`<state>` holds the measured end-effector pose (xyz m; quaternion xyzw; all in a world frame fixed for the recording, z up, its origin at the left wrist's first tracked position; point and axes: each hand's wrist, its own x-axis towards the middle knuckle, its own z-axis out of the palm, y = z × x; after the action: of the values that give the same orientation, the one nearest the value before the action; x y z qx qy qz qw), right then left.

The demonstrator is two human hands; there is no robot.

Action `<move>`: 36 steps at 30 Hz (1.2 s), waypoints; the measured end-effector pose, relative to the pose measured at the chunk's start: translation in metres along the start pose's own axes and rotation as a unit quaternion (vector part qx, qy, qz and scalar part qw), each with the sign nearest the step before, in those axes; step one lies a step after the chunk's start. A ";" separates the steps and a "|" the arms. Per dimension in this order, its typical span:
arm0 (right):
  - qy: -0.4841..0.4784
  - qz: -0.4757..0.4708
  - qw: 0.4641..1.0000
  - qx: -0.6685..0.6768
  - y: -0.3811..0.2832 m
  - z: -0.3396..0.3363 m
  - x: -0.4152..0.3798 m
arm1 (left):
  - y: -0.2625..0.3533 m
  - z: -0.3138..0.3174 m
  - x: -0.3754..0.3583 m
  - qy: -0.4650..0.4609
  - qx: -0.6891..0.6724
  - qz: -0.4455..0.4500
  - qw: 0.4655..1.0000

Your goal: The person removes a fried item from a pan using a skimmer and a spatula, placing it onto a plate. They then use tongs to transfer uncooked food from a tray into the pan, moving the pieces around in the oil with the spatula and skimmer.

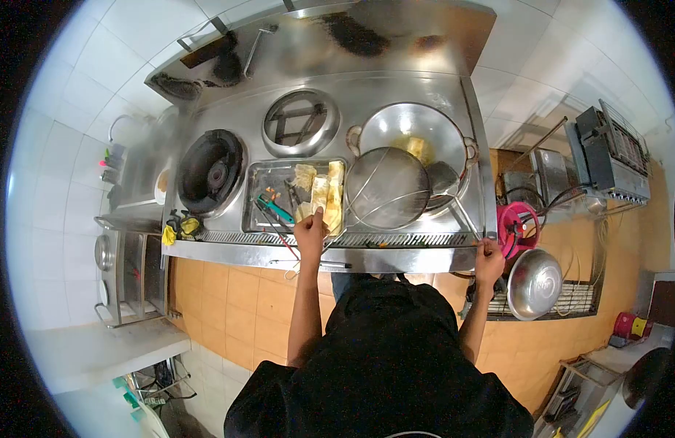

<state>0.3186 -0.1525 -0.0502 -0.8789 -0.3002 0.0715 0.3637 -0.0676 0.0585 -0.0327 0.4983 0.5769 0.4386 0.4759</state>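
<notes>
My left hand (310, 232) reaches over the near edge of a rectangular metal tray (258, 225). Its fingers are closed at the near end of a pale yellow slab (319, 191), and several similar pieces lie around it. Tongs with turquoise grips (276, 209) rest in the tray. My right hand (489, 257) is closed round the handle of a long-handled ladle (444, 177), whose dark head sits in a wide two-handled wok (381, 120). A yellow piece (418, 149) lies in liquid in the wok. A round mesh strainer (387, 188) overlaps the wok's near left rim.
An uncovered black burner (212, 174) is at the left, with a metal ring (301, 123) behind the tray. A slotted drain (337, 239) follows the counter's front edge. Beyond the right end stand a pink bucket (519, 228) and a metal bowl (535, 285).
</notes>
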 end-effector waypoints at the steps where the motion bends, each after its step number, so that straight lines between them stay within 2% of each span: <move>1: -0.003 0.001 1.000 -0.007 -0.001 0.000 0.000 | -0.003 -0.002 -0.001 0.012 0.006 -0.038 0.999; 2: -0.006 0.003 1.000 -0.013 -0.001 0.001 -0.001 | 0.009 0.009 -0.007 0.049 -0.038 0.012 0.998; 3: -0.009 0.003 1.000 -0.014 -0.002 0.002 -0.002 | 0.005 0.003 -0.007 0.050 -0.037 0.011 0.998; 5: -0.023 0.010 0.998 -0.054 -0.003 0.007 -0.001 | -0.001 -0.008 -0.003 0.011 0.072 -0.057 0.996; 7: 0.002 -0.014 1.000 -0.013 -0.003 0.013 -0.001 | -0.004 -0.004 -0.006 0.019 0.036 -0.069 0.997; 9: 0.024 -0.041 0.998 0.030 -0.004 0.013 -0.003 | 0.005 0.006 -0.014 -0.001 -0.048 -0.013 0.999; 11: -0.037 0.018 0.996 -0.075 -0.005 0.010 -0.001 | -0.010 0.002 -0.009 -0.013 -0.033 -0.017 0.999; 13: -0.026 0.004 0.999 -0.038 -0.007 0.009 -0.002 | -0.032 -0.007 0.000 -0.054 0.052 -0.087 0.993; 14: -0.015 -0.009 1.000 -0.002 -0.008 0.008 -0.003 | -0.024 -0.002 -0.004 -0.055 0.052 -0.088 0.993; 16: -0.014 -0.005 1.000 -0.013 -0.010 0.005 -0.005 | 0.005 0.014 -0.016 0.019 -0.063 -0.018 0.998; 17: -0.014 -0.002 1.000 -0.023 -0.010 0.004 -0.005 | 0.000 0.011 -0.014 0.019 -0.063 -0.018 0.998; 19: -0.026 0.010 0.999 -0.039 -0.008 0.005 -0.002 | -0.016 0.000 -0.005 -0.034 0.041 -0.043 0.998; 21: -0.035 0.024 0.998 -0.054 -0.004 0.008 0.001 | -0.006 0.003 -0.004 -0.032 0.070 -0.072 0.994; 23: 0.015 -0.045 0.999 0.003 -0.001 0.011 0.001 | 0.002 0.012 -0.009 -0.021 -0.056 0.002 0.998; 25: -0.007 -0.011 0.999 -0.043 0.001 0.011 0.004 | -0.011 0.008 -0.003 -0.031 -0.071 0.003 0.997; 27: -0.025 0.023 0.996 -0.087 -0.003 0.010 0.007 | 0.000 0.003 0.002 -0.053 0.046 -0.072 0.995; 28: 0.005 -0.012 0.999 -0.036 -0.007 0.010 0.005 | 0.013 0.014 -0.008 -0.013 -0.031 -0.033 0.999; 30: 0.036 -0.048 0.998 0.014 -0.006 0.009 0.006 | 0.011 0.012 -0.006 -0.033 0.012 -0.021 0.999; 32: -0.037 0.011 0.994 -0.100 -0.002 0.006 0.008 | 0.010 0.015 -0.005 -0.053 0.056 -0.009 0.997; 34: 0.002 -0.016 0.998 -0.067 -0.003 0.007 0.007 | 0.011 0.026 -0.007 -0.015 -0.061 0.025 0.998; 35: 0.038 -0.044 0.998 -0.034 -0.004 0.007 0.007 | 0.007 0.020 -0.006 -0.014 -0.061 0.025 0.998; 36: 0.037 -0.045 0.998 -0.034 -0.001 0.006 0.008 | 0.002 0.011 -0.003 -0.040 -0.005 -0.019 0.999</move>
<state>0.3223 -0.1438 -0.0533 -0.8786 -0.3275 0.0120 0.3472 -0.0566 0.0562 -0.0325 0.5022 0.5645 0.4125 0.5089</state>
